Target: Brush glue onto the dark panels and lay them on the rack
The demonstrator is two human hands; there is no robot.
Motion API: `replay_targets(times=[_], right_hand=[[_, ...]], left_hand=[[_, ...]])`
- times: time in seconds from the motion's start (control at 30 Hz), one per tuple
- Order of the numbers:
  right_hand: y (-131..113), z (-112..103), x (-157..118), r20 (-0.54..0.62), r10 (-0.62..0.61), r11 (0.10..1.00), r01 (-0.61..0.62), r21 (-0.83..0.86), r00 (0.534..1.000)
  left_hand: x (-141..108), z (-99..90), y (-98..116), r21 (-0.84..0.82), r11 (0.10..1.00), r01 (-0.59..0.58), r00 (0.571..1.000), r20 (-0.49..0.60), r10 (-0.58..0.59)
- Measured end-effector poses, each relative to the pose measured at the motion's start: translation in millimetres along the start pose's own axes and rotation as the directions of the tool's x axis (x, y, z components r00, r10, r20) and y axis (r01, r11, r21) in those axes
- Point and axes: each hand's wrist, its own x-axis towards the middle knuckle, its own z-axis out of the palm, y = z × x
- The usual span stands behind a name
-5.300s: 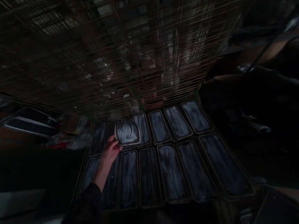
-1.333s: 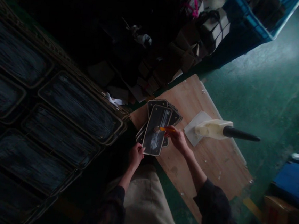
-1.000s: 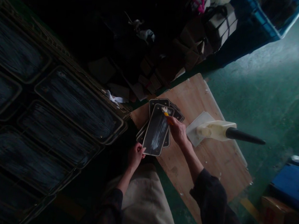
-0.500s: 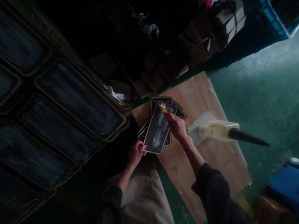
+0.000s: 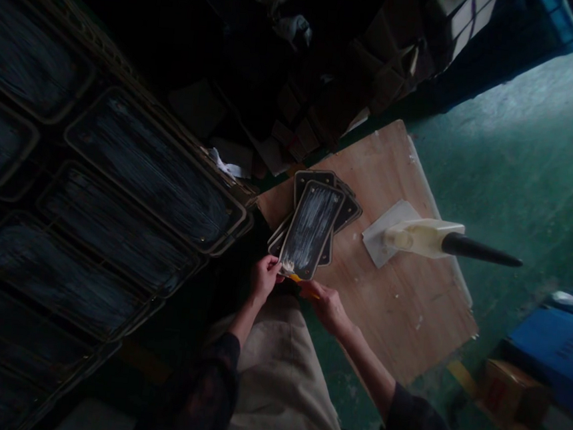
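Note:
A dark rectangular plate with rounded corners and a pale rim (image 5: 313,221) lies on top of several similar plates (image 5: 350,210), fanned at different angles. Whitish streaks run along its face. My left hand (image 5: 265,277) pinches its near left corner. In my right hand (image 5: 326,304) is a small brush with a yellow handle (image 5: 295,278); its pale bristles touch the plate's near edge, close to my left fingers. To the right, a cream-coloured bottle-like container with a long black end (image 5: 425,238) rests on a pale sheet (image 5: 378,250).
The plates lie on a wooden board (image 5: 398,318). Many larger streaked panels (image 5: 155,167) fill the left side. Boxes and a blue crate (image 5: 532,42) stand at the back; a blue box (image 5: 555,349) and a cardboard box (image 5: 506,391) sit on the green floor at right.
My right hand has drawn the brush from the plate's far end to its near end. White streaks now cover more of the face. My left hand still holds the corner; the view has shifted slightly.

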Motion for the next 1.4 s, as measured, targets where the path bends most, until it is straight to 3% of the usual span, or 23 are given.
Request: replay_targets(times=[0.17, 0.37, 0.43, 0.57, 0.63, 0.77, 0.87, 1.0, 1.1, 1.23, 1.3, 1.4], right_hand=[[19.5, -21.9, 0.4, -0.032, 0.146, 0.932, -0.127, 0.338, 0.989], [27.1, -49.6, 9.7, -0.317, 0.161, 0.977, -0.105, 0.188, 0.935], [20.2, -47.0, 2.0, -0.266, 0.148, 0.979, -0.103, 0.176, 0.953], [18.0, -38.6, -10.7, -0.031, 0.128, 0.976, -0.12, 0.18, 0.991], [27.7, -42.4, -5.5, -0.016, 0.137, 0.971, -0.131, 0.199, 0.99], [49.2, -71.0, 29.2, -0.173, 0.122, 0.981, -0.091, 0.174, 0.977], [51.9, -91.9, 58.8, -0.341, 0.088, 0.992, -0.05, 0.116, 0.936], [41.9, -87.5, 69.0, -0.484, 0.062, 0.998, -0.043, 0.051, 0.873], [30.5, -62.6, 48.1, -0.409, 0.081, 0.996, -0.093, -0.009, 0.909], [12.4, -41.8, 19.2, -0.157, 0.097, 0.995, -0.097, 0.01, 0.983], [5.4, -48.6, 22.6, -0.102, 0.099, 0.993, -0.092, 0.079, 0.99], [1.8, -75.4, 55.5, -0.211, 0.072, 0.994, -0.053, 0.093, 0.975]], left_hand=[[0.2, -0.1, -0.1, 0.008, 1.0, 0.003, 1.0, -0.007, -0.003], [0.2, -0.7, 3.4, 0.064, 0.997, -0.041, 0.999, 0.022, 0.04], [0.2, -0.7, 4.5, 0.061, 0.997, -0.037, 0.999, 0.027, 0.035], [0.7, -1.1, 6.1, 0.071, 0.997, -0.033, 0.999, 0.027, 0.032], [1.3, -1.4, 6.9, 0.091, 0.995, -0.039, 0.999, 0.036, 0.036], [2.3, -2.2, 9.1, 0.108, 0.992, -0.063, 0.996, 0.076, 0.055], [3.0, -1.8, 10.0, 0.113, 0.991, -0.066, 0.995, 0.082, 0.057], [2.8, 0.2, 9.2, 0.084, 0.996, -0.034, 0.998, 0.056, 0.029], [2.4, 1.6, 7.7, 0.044, 0.999, -0.013, 0.999, 0.03, 0.012], [3.1, 1.3, 5.4, 0.037, 0.999, -0.005, 0.999, 0.032, 0.004], [3.6, 0.7, 4.7, 0.038, 0.999, -0.003, 0.999, 0.036, 0.002], [4.0, 0.3, 5.3, 0.06, 0.998, 0.006, 1.0, 0.03, -0.008]])
